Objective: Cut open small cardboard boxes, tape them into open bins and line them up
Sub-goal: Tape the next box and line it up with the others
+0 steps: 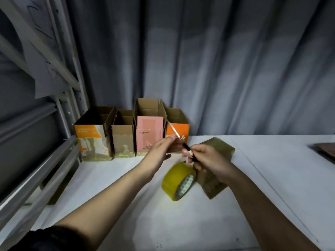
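Bare white table (pixel 281 178) lies open right of the taped box (pixel 215 160) and in front of it. Left of the box, touching it, stands the tape roll (pixel 178 181); behind-left, four open bins (pixel 130 131) line the curtain (pixel 217 69).
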